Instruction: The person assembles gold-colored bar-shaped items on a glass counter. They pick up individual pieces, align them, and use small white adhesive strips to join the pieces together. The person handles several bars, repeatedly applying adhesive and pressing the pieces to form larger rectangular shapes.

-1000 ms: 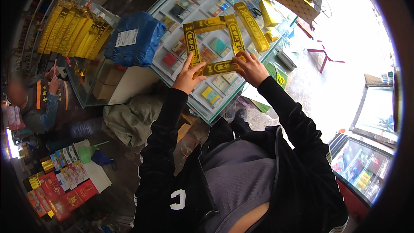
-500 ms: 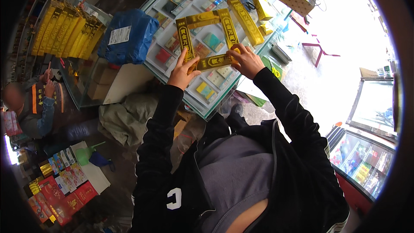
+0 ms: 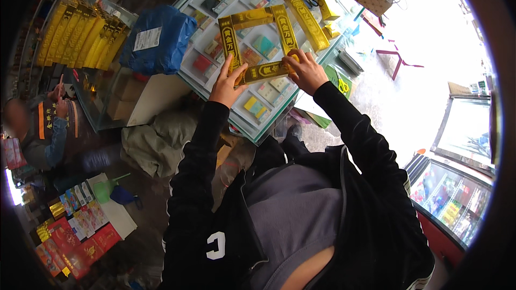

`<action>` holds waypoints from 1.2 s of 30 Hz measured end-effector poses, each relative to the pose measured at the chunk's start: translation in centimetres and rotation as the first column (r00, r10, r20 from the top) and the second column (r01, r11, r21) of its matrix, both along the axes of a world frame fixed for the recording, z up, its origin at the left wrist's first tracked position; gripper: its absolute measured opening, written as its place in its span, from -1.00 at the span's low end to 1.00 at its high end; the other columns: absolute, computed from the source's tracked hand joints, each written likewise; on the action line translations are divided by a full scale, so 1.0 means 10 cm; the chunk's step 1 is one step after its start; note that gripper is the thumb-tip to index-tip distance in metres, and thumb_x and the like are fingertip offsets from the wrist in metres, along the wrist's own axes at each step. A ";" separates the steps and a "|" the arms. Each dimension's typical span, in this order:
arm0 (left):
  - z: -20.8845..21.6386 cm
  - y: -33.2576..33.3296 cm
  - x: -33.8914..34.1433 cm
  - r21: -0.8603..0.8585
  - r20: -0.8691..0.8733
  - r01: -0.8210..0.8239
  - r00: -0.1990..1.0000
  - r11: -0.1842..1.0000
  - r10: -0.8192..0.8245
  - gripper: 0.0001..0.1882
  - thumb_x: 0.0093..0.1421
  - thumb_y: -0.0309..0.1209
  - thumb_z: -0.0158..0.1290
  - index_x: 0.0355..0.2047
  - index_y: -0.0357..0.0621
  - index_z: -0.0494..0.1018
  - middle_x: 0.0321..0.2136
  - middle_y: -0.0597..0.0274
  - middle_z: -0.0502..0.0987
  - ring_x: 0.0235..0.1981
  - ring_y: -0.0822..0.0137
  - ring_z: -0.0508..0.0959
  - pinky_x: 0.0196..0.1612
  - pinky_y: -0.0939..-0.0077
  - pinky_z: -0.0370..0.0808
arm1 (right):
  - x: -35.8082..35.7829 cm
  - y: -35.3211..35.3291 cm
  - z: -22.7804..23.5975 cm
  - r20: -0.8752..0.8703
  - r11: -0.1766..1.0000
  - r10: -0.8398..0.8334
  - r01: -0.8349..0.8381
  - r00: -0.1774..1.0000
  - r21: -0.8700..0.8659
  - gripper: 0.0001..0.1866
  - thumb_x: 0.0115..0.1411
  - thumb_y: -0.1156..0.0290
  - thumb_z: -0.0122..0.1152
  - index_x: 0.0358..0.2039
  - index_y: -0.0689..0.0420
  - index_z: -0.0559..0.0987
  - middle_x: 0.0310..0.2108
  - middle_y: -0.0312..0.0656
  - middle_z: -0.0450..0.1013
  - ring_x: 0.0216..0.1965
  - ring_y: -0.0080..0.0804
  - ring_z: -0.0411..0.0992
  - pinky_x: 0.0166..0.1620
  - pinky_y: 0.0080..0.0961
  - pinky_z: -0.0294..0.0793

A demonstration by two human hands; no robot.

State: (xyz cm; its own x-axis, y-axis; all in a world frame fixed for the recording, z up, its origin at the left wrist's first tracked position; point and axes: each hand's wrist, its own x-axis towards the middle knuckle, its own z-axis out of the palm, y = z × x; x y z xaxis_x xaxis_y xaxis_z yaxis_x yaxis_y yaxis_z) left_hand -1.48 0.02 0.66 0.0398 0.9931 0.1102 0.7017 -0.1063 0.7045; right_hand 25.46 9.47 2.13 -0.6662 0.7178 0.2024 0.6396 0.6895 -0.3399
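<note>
Head view shows us leaning over a glass-topped display surface (image 3: 244,121), both hands up at a square frame of long golden boxes (image 3: 257,43) laid flat on the glass. Our left hand (image 3: 227,85) presses its fingers closed around the lower end of the left-side box (image 3: 229,45), thumb against its edge, seemingly to keep that corner from sliding. Our right hand (image 3: 305,70) grips the right end of the bottom box (image 3: 264,71), fingers curled over it where it meets the right-side box (image 3: 285,23), so the two ends stay butted together. The top box (image 3: 251,19) closes the square. Another golden box (image 3: 306,12) lies just beside the frame, touching or nearly so; we cannot tell which. Under the glass, the case holds rows of small flat packets (image 3: 257,108) in several colours. A blue wrapped parcel (image 3: 157,40) sits at the far left end. Further left, a rack holds upright golden boxes (image 3: 80,37), and a seated person (image 3: 43,129) is near it.
</note>
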 end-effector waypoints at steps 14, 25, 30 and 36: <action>-0.05 0.01 0.02 0.055 -0.011 -0.034 0.999 0.998 0.034 -0.36 -0.06 -0.45 0.37 0.09 0.06 0.48 0.34 0.01 0.10 0.22 -0.02 0.34 0.12 0.25 0.45 | -0.02 -0.03 -0.02 0.047 0.998 -0.035 0.037 0.998 -0.056 -0.48 0.01 0.42 0.34 0.02 -0.05 0.44 0.05 -0.18 0.28 -0.01 -0.10 0.35 -0.02 -0.25 0.54; -0.02 0.03 0.03 0.008 0.015 -0.030 0.999 1.000 0.030 -0.35 -0.06 -0.50 0.34 0.10 0.04 0.47 0.36 0.01 0.07 0.26 0.00 0.28 0.17 0.28 0.41 | 0.01 -0.01 0.01 0.105 0.998 -0.002 0.008 0.994 -0.058 -0.38 0.00 0.41 0.35 0.12 -0.05 0.38 0.05 -0.20 0.26 -0.06 -0.13 0.34 -0.04 -0.29 0.50; 0.00 0.01 0.01 0.014 -0.007 -0.017 1.000 1.000 0.017 -0.28 -0.05 -0.50 0.33 0.18 0.10 0.40 0.37 0.02 0.05 0.27 -0.01 0.27 0.17 0.29 0.39 | 0.02 -0.04 0.04 0.063 1.000 0.022 -0.022 0.998 0.005 -0.33 -0.04 0.39 0.32 0.15 -0.01 0.36 0.01 -0.19 0.29 -0.15 -0.16 0.34 -0.10 -0.30 0.47; 0.04 0.02 -0.03 -0.041 -0.019 0.006 1.000 0.999 -0.007 -0.15 -0.06 -0.43 0.36 0.27 0.17 0.28 0.38 0.04 0.01 0.29 -0.02 0.23 0.18 0.27 0.38 | 0.09 0.03 0.12 0.074 0.997 0.060 -0.056 0.995 -0.059 -0.26 -0.01 0.38 0.27 0.23 0.03 0.27 0.10 -0.10 0.25 -0.07 -0.05 0.40 -0.03 -0.22 0.46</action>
State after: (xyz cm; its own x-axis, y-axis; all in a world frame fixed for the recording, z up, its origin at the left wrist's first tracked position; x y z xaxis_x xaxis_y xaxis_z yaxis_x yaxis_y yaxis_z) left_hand -1.81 0.26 1.03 0.0483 0.9965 0.0685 0.7146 -0.0824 0.6947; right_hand 26.37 9.76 3.31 -0.7187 0.6866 0.1097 0.6247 0.7070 -0.3316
